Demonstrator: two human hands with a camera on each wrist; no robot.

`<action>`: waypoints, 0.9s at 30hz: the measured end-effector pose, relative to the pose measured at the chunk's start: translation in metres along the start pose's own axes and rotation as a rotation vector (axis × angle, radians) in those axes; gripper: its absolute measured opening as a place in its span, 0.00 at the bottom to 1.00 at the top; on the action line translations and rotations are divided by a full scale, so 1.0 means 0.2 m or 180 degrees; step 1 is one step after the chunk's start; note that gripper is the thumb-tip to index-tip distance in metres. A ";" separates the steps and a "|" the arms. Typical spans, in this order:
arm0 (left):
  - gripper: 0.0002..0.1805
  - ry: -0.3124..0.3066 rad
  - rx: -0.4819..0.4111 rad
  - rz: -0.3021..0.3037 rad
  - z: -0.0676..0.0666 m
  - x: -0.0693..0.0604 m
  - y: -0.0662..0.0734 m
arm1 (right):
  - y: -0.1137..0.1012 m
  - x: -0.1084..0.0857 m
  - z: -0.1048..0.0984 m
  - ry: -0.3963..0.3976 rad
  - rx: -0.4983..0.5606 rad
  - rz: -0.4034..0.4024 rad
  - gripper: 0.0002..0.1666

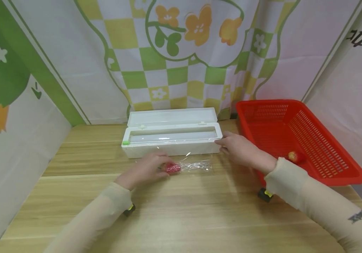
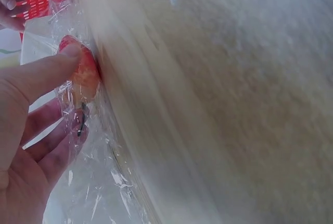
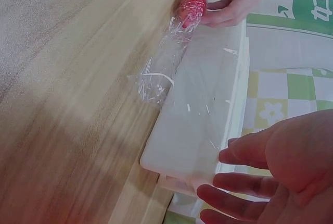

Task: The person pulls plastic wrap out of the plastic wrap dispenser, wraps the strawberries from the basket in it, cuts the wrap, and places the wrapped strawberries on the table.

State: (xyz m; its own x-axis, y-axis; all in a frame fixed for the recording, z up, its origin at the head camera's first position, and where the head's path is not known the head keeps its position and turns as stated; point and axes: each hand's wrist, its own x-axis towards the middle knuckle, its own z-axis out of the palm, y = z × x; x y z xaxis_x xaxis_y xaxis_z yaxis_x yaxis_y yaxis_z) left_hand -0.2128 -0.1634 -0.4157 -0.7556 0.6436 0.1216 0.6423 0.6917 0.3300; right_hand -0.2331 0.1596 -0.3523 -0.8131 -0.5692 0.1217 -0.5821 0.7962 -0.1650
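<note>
A red fruit wrapped in clear film [image 1: 172,168] lies in front of a white film dispenser box [image 1: 168,150], whose lid stands raised behind it. The left hand [image 1: 147,170] grips the fruit; in the left wrist view the thumb presses on the red fruit [image 2: 86,70] and the fingers curl behind it, under the film. A crumpled tail of film [image 3: 156,78] trails from the fruit along the box front. At the box's right end is the right hand [image 1: 239,149], its fingers spread loosely beside the box [image 3: 197,104] in the right wrist view.
A red plastic basket [image 1: 329,140] stands at the right with a red and yellow fruit [image 1: 296,156] inside. Behind the wooden table [image 1: 181,218] hangs a patterned curtain [image 1: 181,77]. A green slider [image 1: 126,142] sits at the box's left end.
</note>
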 end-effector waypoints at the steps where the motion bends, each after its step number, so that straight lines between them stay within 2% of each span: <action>1: 0.23 -0.0016 0.0001 -0.0016 0.00 0.00 0.00 | 0.00 0.00 0.00 -0.0004 -0.0005 0.0010 0.20; 5: 0.22 -0.0080 -0.0017 -0.0097 0.01 0.00 0.01 | 0.00 0.00 0.00 -0.0030 -0.0013 0.0034 0.21; 16: 0.19 -0.0175 -0.0157 -0.0102 0.01 -0.03 0.05 | 0.00 0.00 -0.02 -0.0153 -0.0017 0.0178 0.22; 20: 0.17 -0.0166 -0.0135 -0.0087 0.01 -0.04 0.07 | -0.02 -0.01 -0.03 -0.0111 0.0003 0.0207 0.21; 27: 0.18 -0.0182 -0.0186 -0.0007 0.02 -0.05 0.11 | -0.13 -0.05 -0.01 0.0026 0.0071 -0.0154 0.19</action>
State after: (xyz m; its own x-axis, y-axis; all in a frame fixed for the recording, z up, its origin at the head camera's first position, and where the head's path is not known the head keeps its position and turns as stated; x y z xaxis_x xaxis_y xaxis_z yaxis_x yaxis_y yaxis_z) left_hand -0.1897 -0.1526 -0.4138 -0.7474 0.6609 0.0676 0.6308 0.6740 0.3844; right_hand -0.2099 0.1457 -0.3471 -0.7839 -0.6053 0.1381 -0.6208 0.7629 -0.1805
